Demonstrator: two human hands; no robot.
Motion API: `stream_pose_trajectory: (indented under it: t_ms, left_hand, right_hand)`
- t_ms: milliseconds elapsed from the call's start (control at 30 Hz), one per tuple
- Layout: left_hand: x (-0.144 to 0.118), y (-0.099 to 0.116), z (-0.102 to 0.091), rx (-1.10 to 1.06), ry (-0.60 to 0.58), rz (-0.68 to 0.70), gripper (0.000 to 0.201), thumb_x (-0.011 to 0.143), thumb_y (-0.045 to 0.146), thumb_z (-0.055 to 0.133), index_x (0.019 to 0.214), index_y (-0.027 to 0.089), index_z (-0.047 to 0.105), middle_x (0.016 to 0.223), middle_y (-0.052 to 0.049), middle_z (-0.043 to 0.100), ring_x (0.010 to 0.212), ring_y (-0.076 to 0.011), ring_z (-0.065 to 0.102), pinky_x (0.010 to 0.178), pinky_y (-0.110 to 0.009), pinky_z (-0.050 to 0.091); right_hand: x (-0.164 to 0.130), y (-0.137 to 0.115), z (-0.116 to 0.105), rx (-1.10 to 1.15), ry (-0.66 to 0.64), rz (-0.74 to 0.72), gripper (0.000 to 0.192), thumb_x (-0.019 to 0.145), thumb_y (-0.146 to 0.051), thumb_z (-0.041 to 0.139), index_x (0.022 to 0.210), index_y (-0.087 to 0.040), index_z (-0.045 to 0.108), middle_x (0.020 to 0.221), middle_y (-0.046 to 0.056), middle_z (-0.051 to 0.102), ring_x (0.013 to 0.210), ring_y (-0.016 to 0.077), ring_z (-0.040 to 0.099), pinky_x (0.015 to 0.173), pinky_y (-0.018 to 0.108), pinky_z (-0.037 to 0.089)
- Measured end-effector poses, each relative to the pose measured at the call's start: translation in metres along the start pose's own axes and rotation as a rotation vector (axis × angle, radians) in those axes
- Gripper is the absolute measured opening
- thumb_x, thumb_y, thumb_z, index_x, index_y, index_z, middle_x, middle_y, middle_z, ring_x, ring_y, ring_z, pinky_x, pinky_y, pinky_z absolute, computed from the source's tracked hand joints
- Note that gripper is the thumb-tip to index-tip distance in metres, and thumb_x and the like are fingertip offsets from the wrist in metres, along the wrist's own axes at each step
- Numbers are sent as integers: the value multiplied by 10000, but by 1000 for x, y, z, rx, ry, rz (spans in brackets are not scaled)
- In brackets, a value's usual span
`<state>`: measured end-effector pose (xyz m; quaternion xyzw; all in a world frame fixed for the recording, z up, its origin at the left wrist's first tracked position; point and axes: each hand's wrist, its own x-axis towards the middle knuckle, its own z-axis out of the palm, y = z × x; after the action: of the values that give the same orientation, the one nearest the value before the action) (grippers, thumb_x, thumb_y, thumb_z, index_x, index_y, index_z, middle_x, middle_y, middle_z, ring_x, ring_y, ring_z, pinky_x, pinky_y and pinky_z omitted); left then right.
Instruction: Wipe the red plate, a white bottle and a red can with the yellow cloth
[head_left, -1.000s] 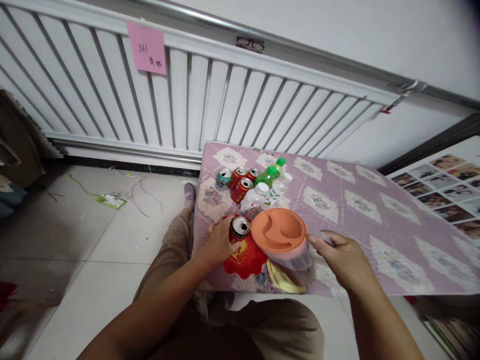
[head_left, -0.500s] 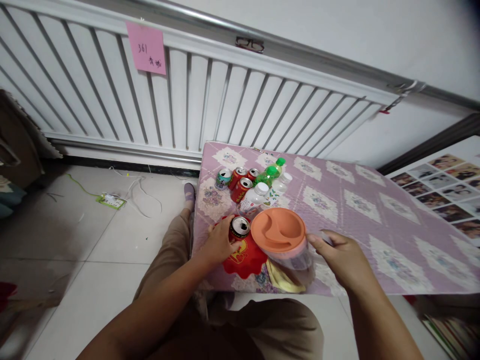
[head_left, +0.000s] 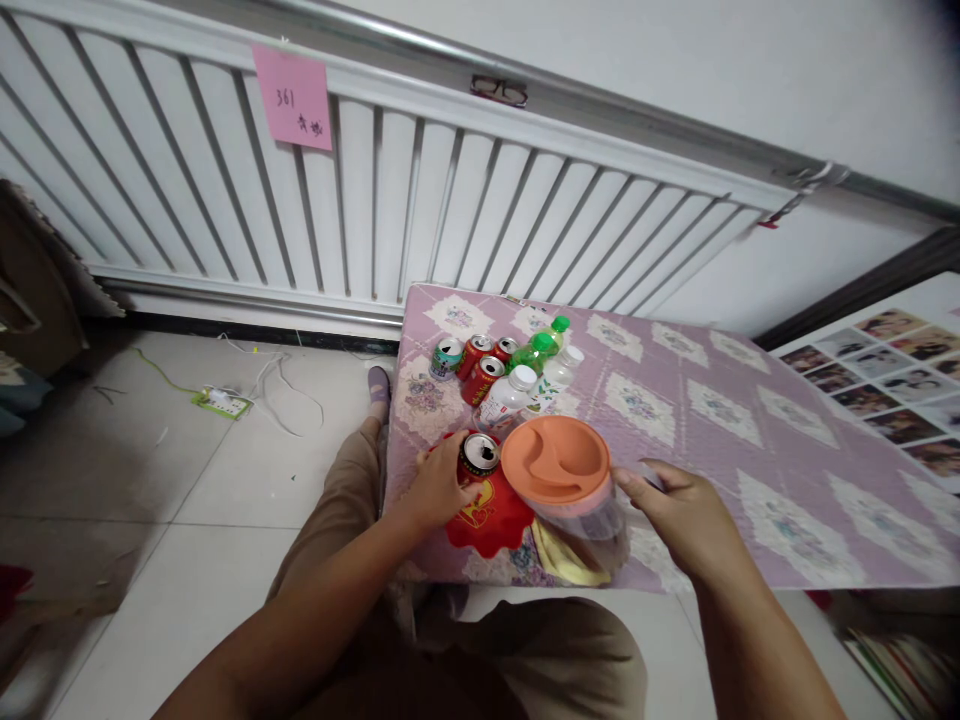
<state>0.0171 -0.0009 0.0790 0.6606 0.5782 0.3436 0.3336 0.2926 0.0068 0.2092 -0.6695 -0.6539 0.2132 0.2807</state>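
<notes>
My left hand (head_left: 436, 490) is wrapped around an opened red drink can (head_left: 478, 456) that stands on a red cloth mat (head_left: 491, 515) at the table's near left corner. My right hand (head_left: 686, 520) grips the handle side of a clear plastic pitcher with an orange lid (head_left: 556, 462), just right of the can. The pitcher stands upright on the mat's edge, next to a gold-coloured scrap (head_left: 566, 565).
Behind the can is a cluster of red cans (head_left: 480, 365), a teal can (head_left: 447, 357) and clear bottles, one with a green cap (head_left: 541, 345), on the purple patterned tablecloth (head_left: 720, 420). A white radiator (head_left: 360, 200) lines the wall. A power strip and cables (head_left: 221, 400) lie on the tiled floor to the left.
</notes>
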Motion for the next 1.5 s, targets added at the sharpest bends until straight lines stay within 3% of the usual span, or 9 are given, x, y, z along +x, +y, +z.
stream_pose_trajectory:
  t_ms: [1500]
  left_hand:
    - [0,2,-1,9,-16,0,777,771,187,759,1450,233,384,1485,-144,539,1394,-333,488,1180,-579,292]
  right_hand:
    - [0,0,1,-23,-1,-29,482,755,-627,664,550,-218,512,542,-38,414,537,121,397,476,246,335]
